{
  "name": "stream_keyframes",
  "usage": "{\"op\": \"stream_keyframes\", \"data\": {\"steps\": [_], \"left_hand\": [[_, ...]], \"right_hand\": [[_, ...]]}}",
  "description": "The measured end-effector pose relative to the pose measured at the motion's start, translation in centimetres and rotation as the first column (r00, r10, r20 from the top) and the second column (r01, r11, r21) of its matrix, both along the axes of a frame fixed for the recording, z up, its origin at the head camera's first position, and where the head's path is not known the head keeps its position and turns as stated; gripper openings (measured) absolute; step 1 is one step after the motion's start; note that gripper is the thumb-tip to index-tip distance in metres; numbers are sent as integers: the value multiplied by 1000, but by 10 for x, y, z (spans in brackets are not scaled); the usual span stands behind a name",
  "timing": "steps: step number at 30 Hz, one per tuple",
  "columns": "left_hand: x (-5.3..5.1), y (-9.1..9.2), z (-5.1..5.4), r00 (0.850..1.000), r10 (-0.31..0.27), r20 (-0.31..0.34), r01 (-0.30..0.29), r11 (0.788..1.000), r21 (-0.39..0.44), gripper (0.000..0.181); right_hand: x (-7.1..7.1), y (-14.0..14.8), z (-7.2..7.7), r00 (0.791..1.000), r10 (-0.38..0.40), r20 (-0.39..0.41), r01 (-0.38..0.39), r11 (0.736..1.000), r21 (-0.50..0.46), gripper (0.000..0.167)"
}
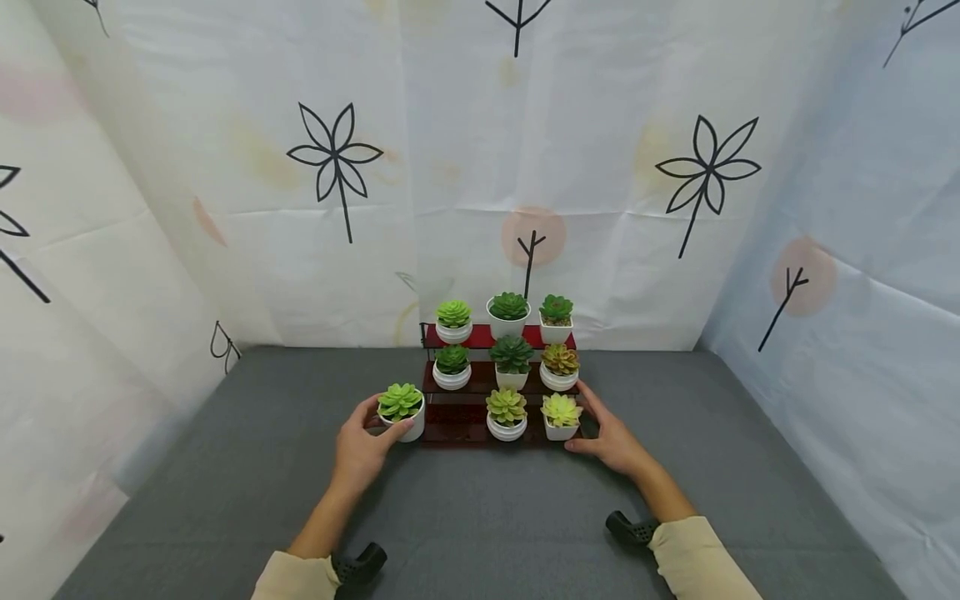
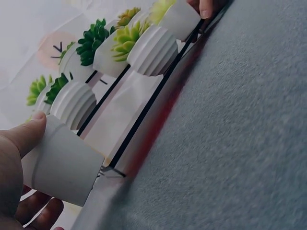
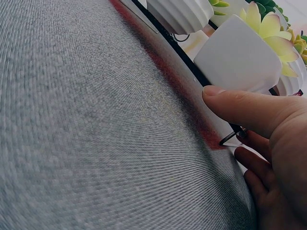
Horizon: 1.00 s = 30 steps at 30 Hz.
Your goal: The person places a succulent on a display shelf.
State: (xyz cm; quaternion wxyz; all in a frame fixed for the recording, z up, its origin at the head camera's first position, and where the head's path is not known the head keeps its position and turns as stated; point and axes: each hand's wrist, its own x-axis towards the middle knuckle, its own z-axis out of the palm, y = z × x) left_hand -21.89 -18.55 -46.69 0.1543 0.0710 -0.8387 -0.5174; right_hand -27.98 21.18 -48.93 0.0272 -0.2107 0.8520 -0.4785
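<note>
A potted succulent (image 1: 401, 403) with bright green leaves and a white round pot (image 2: 62, 165) is pinched between the thumb and fingers of my left hand (image 1: 360, 452). It is at the left end of the lowest tier of a dark red three-tier stand (image 1: 456, 423); in the left wrist view its pot is tilted and stands off the tier. My right hand (image 1: 613, 443) grips the stand's lower right corner, thumb at the front edge (image 3: 201, 79) and fingers at the side. Beside that thumb sits a yellow-green succulent (image 1: 561, 410) in a square white pot (image 3: 237, 57).
Several other potted succulents fill the tiers, among them a yellow-green one (image 1: 506, 407) at the lowest tier's middle. The stand is on a grey cloth-covered table (image 1: 495, 517). Behind it hangs a white patterned curtain (image 1: 450, 183), with more fabric at both sides.
</note>
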Motion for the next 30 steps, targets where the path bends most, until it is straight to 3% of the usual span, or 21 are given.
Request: {"op": "stream_keyframes", "data": {"steps": [20,30], "left_hand": [[2,20,0,998,-38,-56,37,999,-26,70],[2,30,0,994,-85,-65,81,995,-60,69]], "right_hand": [[0,1,2,1000,-14,-7,14,1000,14,104],[1,-1,2,1000,-12,7,12,1000,4,105]]}}
